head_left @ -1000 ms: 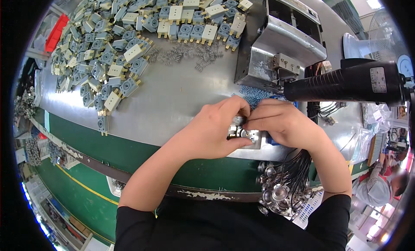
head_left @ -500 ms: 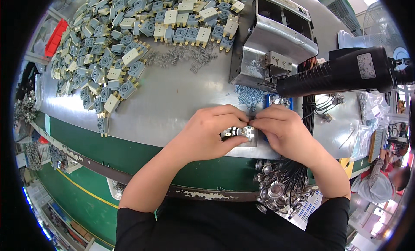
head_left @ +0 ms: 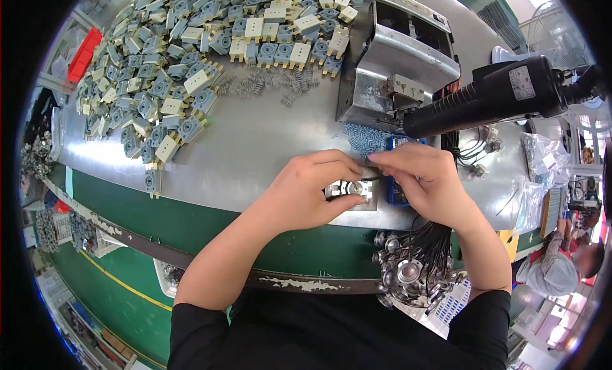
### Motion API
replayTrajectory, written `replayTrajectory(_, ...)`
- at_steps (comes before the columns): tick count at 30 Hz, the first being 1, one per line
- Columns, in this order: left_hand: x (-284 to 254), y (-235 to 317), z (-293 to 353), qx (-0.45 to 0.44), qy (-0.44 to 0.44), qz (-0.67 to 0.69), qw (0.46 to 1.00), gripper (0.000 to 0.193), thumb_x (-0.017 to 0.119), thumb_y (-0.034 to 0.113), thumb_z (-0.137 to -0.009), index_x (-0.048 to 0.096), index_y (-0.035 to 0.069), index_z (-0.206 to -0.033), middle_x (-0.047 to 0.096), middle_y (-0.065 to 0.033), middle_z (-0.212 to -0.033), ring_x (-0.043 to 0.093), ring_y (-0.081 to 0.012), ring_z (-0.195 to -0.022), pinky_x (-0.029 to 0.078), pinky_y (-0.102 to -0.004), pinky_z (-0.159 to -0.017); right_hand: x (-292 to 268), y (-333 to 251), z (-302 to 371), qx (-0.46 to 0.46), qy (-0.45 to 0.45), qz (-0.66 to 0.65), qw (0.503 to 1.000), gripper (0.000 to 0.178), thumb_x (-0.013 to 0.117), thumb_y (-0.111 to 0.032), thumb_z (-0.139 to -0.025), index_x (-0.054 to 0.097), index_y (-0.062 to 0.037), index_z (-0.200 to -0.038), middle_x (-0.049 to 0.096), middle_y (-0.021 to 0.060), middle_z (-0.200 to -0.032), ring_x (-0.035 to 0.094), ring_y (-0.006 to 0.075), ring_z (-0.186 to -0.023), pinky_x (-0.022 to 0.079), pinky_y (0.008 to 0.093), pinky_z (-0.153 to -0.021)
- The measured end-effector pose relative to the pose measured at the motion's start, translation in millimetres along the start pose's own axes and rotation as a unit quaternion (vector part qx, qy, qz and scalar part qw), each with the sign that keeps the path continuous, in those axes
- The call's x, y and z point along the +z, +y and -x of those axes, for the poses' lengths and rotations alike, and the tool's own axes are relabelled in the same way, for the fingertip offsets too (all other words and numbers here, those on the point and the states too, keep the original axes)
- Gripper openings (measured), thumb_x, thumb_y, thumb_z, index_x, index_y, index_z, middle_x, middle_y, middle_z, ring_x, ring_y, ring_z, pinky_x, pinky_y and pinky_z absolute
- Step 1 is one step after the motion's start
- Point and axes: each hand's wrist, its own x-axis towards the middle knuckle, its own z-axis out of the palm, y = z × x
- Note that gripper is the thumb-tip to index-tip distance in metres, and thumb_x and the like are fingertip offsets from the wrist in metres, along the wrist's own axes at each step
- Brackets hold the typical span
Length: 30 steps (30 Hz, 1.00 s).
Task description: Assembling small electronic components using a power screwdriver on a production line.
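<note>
A small white-and-metal switch-like part (head_left: 354, 188) with a round centre lies near the table's front edge, on a flat metal plate (head_left: 371, 203). My left hand (head_left: 312, 188) is closed about its left side, thumb at the near side and fingers at the far side. Just right of and beyond the part is my right hand (head_left: 424, 175), its thumb and fingertips drawn together; whatever is between them is too small to make out. Beyond the fingertips lie loose small blue screws (head_left: 364, 139). A blue tray (head_left: 396, 142) is partly hidden under my right hand.
Many grey-and-cream switch blocks (head_left: 191, 83) heap at the far left, beside loose springs (head_left: 296, 86). A metal fixture (head_left: 398, 70) and a black power screwdriver (head_left: 484, 102) stand far right. Wired metal discs (head_left: 408, 271) hang at the front edge. A person (head_left: 558, 268) sits at right.
My right hand has drawn slightly away from the left fingertips, toward the screws, uncovering more of the blue tray. My left hand stays at the part. The view has shifted slightly.
</note>
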Motion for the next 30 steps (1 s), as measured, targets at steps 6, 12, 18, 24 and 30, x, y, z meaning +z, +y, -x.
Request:
replayTrajectory(6, -1.2, 1.2, 0.9, -0.004, -0.003, 0.006, 1.0, 0.027, 0.089, 0.006, -0.079, 0.074, 0.0, -0.101, 0.076, -0.0136, -0.108, 0.075, -0.0319, -0.109, 0.061, -0.0409, -0.094, 4.6, -0.8, -0.8, 0.039, 0.001, -0.035, 0.999, 0.015, 0.069, 0.004, -0.093, 0.074, 0.0003, -0.107, 0.076, 0.0147, -0.092, 0.077, 0.0291, -0.083, 0.059, 0.0335, -0.078)
replayTrajectory(12, -2.4, 0.0, 0.7, -0.005, -0.016, -0.001, 1.0, 0.028, 0.088, 0.006, -0.079, 0.074, 0.0, -0.103, 0.076, -0.0135, -0.108, 0.076, -0.0316, -0.107, 0.061, -0.0406, -0.093, 9.2, 2.9, -6.8, -0.037, -0.003, -0.005, 0.999, 0.014, 0.07, 0.008, -0.088, 0.069, 0.0005, -0.1, 0.073, 0.0146, -0.098, 0.072, 0.0325, -0.094, 0.057, 0.0368, -0.083)
replayTrajectory(18, -1.8, 0.5, 1.3, 0.0, -0.006, -0.003, 1.0, 0.029, 0.089, 0.005, -0.078, 0.073, -0.001, -0.101, 0.076, -0.0137, -0.109, 0.076, -0.0318, -0.107, 0.061, -0.0405, -0.092, 10.3, 6.0, -7.0, 0.014, -0.019, -0.01, 1.0, 0.015, 0.069, 0.01, -0.086, 0.068, 0.0011, -0.098, 0.071, 0.0146, -0.098, 0.069, 0.0331, -0.092, 0.055, 0.0391, -0.08)
replayTrajectory(24, -2.4, -0.3, 0.4, -0.006, -0.014, 0.007, 1.0, 0.029, 0.089, 0.005, -0.077, 0.073, -0.001, -0.101, 0.076, -0.014, -0.108, 0.076, -0.0319, -0.107, 0.061, -0.0407, -0.092, 16.0, 12.1, -3.4, -0.011, -0.032, 0.006, 0.999, 0.016, 0.069, 0.01, -0.086, 0.068, 0.0004, -0.098, 0.071, 0.0138, -0.095, 0.068, 0.0339, -0.088, 0.056, 0.0398, -0.079)
replayTrajectory(30, -3.1, 1.0, 0.4, -0.008, -0.013, 0.002, 1.0, 0.029, 0.089, 0.005, -0.078, 0.074, -0.001, -0.101, 0.076, -0.0135, -0.107, 0.076, -0.0316, -0.108, 0.061, -0.0402, -0.092, 14.7, 11.8, -2.9, -0.094, -0.063, 0.036, 0.993, 0.017, 0.073, 0.006, -0.083, 0.069, -0.0007, -0.099, 0.072, 0.0141, -0.096, 0.07, 0.0341, -0.091, 0.056, 0.0421, -0.079)
